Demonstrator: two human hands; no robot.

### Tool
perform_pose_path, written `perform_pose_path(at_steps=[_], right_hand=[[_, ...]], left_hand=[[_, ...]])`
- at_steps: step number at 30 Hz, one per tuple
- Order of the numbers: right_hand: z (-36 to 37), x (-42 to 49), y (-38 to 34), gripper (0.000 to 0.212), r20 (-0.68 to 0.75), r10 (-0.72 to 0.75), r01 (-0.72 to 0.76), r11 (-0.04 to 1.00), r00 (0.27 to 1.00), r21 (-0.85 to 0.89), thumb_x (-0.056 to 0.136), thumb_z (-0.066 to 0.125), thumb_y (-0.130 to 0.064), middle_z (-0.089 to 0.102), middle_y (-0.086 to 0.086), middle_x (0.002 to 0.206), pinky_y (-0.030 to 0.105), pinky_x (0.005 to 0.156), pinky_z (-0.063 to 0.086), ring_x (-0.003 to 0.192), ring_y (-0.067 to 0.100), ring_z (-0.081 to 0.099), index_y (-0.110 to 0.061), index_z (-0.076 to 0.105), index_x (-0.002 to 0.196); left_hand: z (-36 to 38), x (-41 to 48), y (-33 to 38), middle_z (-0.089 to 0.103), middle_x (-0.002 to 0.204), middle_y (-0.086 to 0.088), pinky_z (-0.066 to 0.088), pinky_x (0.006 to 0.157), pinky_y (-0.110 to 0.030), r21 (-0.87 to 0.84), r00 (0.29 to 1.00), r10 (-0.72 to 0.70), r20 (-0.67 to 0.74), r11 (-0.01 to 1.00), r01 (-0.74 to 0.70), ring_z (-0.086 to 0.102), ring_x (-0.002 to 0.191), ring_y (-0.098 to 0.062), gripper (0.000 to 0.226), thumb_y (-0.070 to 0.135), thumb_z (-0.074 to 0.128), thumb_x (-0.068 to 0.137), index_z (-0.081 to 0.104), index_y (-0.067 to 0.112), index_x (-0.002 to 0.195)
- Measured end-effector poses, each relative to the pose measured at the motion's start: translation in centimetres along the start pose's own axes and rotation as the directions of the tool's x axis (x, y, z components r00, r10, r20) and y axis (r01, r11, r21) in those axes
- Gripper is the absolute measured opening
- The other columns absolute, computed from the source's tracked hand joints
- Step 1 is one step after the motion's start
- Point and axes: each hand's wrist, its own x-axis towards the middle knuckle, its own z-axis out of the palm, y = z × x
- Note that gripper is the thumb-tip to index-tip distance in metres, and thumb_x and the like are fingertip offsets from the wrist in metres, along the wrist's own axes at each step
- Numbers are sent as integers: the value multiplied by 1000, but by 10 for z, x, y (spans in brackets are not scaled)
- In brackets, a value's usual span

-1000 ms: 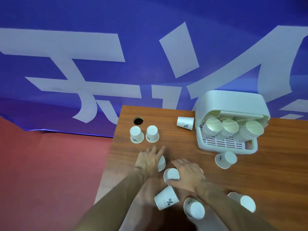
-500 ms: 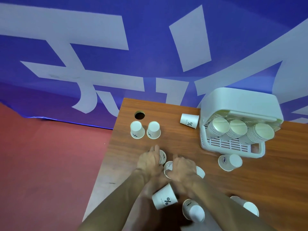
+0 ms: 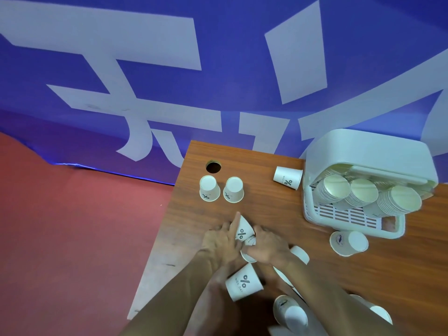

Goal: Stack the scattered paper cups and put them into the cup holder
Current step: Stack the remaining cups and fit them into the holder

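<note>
1. Banner (image 3: 218, 69): blue with white strokes, behind the table.
2. Table (image 3: 266, 207): wood, with a hole (image 3: 213, 166) at the far-left corner.
3. Holder (image 3: 368, 149): white, far right on the table. Three stacks (image 3: 358, 192) lie inside.
4. Left hand (image 3: 221, 243): fingers wrapped round logo cup (image 3: 242, 231), mid-table.
5. Right hand (image 3: 269, 247): curled round second cup (image 3: 247, 256), which touches the logo cup.
6. Loose cups: inverted pair (image 3: 209, 189) near the hole, side cup (image 3: 288, 177) just left of the holder, front cup (image 3: 349, 242) before the holder, near cup (image 3: 243, 283) between the forearms.

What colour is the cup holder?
The cup holder is white, seen best in the head view.
</note>
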Motion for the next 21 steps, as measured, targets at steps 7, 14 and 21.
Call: perform_pose_path(at_steps=[7,14,21], right_hand=[[-14,-4,4,62,-86,60,-59,998,995,16,71,53,-65,67,-10,110,34,77,42,105,20,63,-36,50,125],[-16,5,20,84,-132,113,-48,906,985,420,86,57,-56,30,-9,160,48,101,49,140,24,40,-33,17,156],[-16,13,30,73,8,51,-46,809,999,585,94,46,-58,15,-20,160,37,70,63,137,26,38,-37,14,157]], left_hand=[[-13,11,-1,43,137,-3,51,84,-39,379,998,-1,56,925,-21,64,102,-29,84,47,53,92,-1,31,154],[0,12,-10,56,111,2,45,67,-35,239,993,12,-113,971,16,64,89,-26,44,49,54,93,33,19,118],[10,11,-14,53,106,1,48,66,-40,-53,982,-47,-182,998,38,58,85,-27,32,36,61,92,35,23,105]])
